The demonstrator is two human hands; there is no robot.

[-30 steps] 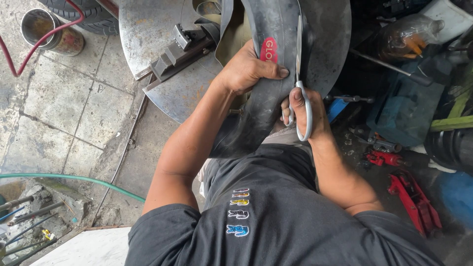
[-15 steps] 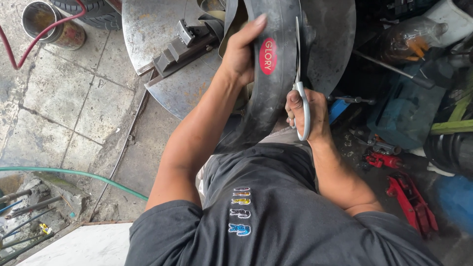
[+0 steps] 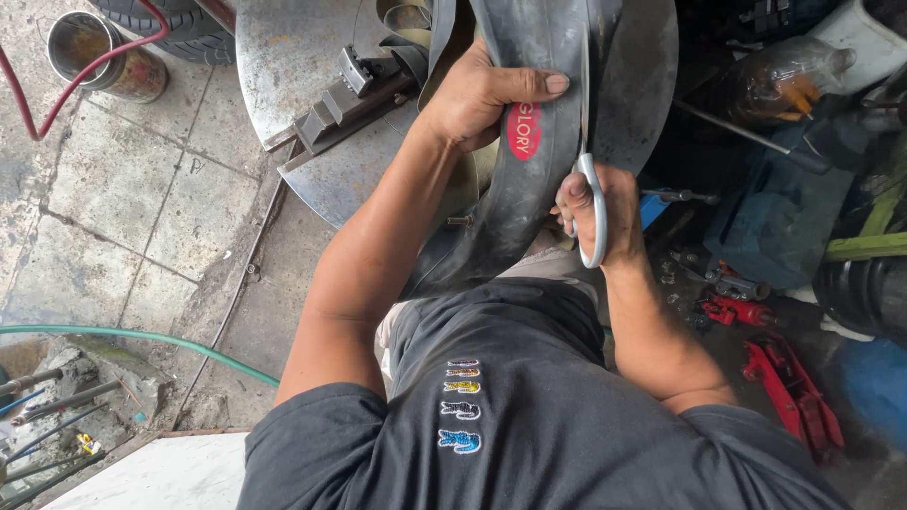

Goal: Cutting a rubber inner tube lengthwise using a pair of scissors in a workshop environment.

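A black rubber inner tube [image 3: 529,189] with a red oval label lies over the round steel table [image 3: 283,57] and hangs toward my lap. My left hand [image 3: 477,94] grips the tube just left of the label, thumb lying across it. My right hand [image 3: 595,212] holds grey-handled scissors [image 3: 592,179] with the blades pointing up along the tube's right edge. A small brass valve stem [image 3: 460,220] sticks out of the tube below my left wrist.
A metal clamp block [image 3: 345,99] sits on the steel table. A rusty can [image 3: 94,52] and red hose [image 3: 38,94] lie at top left, a green hose [image 3: 132,337] at left. Red tools [image 3: 789,378], a blue case [image 3: 775,231] and a plastic bottle [image 3: 789,76] crowd the right side.
My left hand slid up the tube from below the red label to above it, then settled beside it with the thumb across. The scissors hand stayed nearly in place.
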